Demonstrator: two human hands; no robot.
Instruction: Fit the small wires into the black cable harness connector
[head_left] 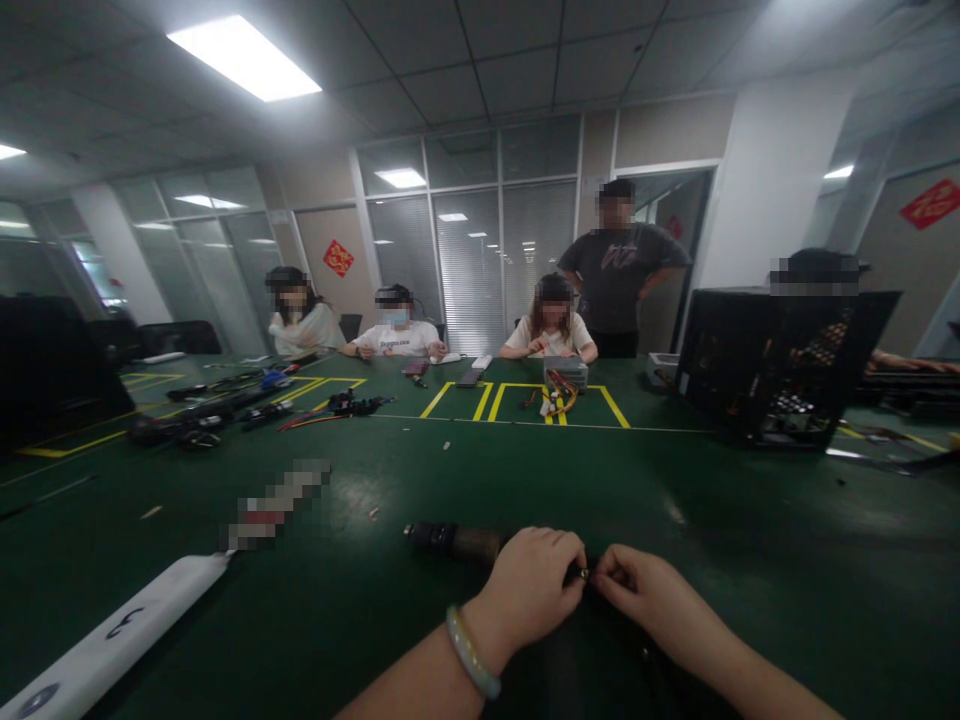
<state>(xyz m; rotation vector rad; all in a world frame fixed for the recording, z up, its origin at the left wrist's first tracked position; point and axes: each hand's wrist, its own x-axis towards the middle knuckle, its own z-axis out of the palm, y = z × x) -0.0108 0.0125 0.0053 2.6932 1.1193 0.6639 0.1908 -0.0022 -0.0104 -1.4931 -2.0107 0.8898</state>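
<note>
My left hand (532, 580), with a pale bangle (471, 655) on its wrist, rests closed over a dark cylindrical tool (450, 540) lying on the green table (360, 620). Between its thumb and fingers a small shiny metal tip (584, 574) shows. Close to its right, my right hand (637, 595) has its thumb and fingers pinched together near that tip. What the right fingers hold is too small to make out. A dark object partly shows beneath and between the hands.
A white power strip (127, 635) lies at the left. Black cables (217, 405) are heaped farther back. A black computer case (780, 365) stands at the right. Opposite, a seated person works by a metal power supply (566, 373); other people sit or stand around.
</note>
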